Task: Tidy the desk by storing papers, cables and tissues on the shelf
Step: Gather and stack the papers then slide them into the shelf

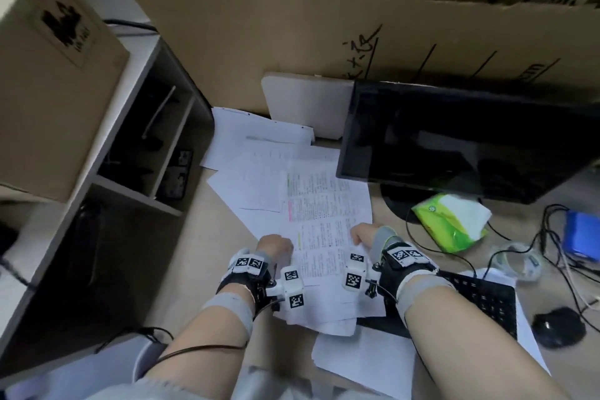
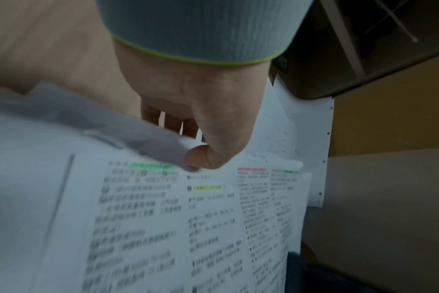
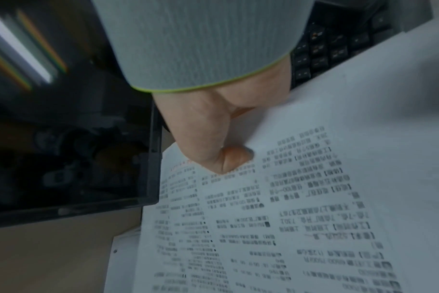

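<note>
A stack of printed papers (image 1: 321, 214) with coloured highlights lies spread over the desk in front of me. My left hand (image 1: 276, 245) pinches the stack's left edge, thumb (image 2: 201, 156) on top of the papers (image 2: 188, 218) and fingers under. My right hand (image 1: 362, 234) pinches the right edge, thumb (image 3: 234, 156) pressed on the printed sheet (image 3: 276, 208). A green tissue pack (image 1: 453, 221) lies at the right by the monitor foot. Black cables (image 1: 552, 237) tangle at the far right. The dark shelf (image 1: 139, 172) stands at the left.
A black monitor (image 1: 470, 140) stands behind the papers, a black keyboard (image 1: 480, 299) and mouse (image 1: 558, 326) at the right. More sheets (image 1: 259, 136) lie toward the cardboard wall (image 1: 292, 42). A blue box (image 1: 582, 234) sits at the right edge. A cardboard box (image 1: 48, 75) tops the shelf.
</note>
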